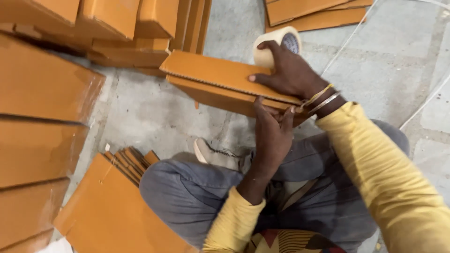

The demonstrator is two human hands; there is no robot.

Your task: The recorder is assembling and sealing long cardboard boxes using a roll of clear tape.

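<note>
- Cardboard box (pixel 220 77), orange and folded flat-ish, is being held just off the concrete floor (pixel 154 112) in front of the knees, long side running left to right and slightly tilted.
- Right hand (pixel 288 70) is laid over the box's top edge near its right end, thumb pressed flat on the top panel; the same hand is also clenched around a roll of tape (pixel 276 44), which sits behind the box and touches its far edge.
- Left hand (pixel 272 131) comes up from below and is pinched on the box's near right corner, fingers (pixel 260 110) closed on the lower flap right under the right wrist. So both grips are grasping something, neither is released.
- Step in hand, as a guess: looks like the seam at the right end is being lined up and squeezed shut, with the tape kept ready. No free tape end can be made out, so whether any strip has been stuck down can't be told.
- Next move would probably call for the flaps being kept flush by the left hand while the roll is brought round onto the seam, with steady pressure so the edge doesn't spring open.
- Relative to the grips, most of the box sticks out to the left, unsupported; only its right end is held.
- Around it: stacks of made-up boxes (pixel 42 84) on the left, flat cardboard sheets (pixel 112 206) by the left knee, more flat sheets (pixel 318 14) at the top, and a white cord (pixel 422 105) on the floor at right.
</note>
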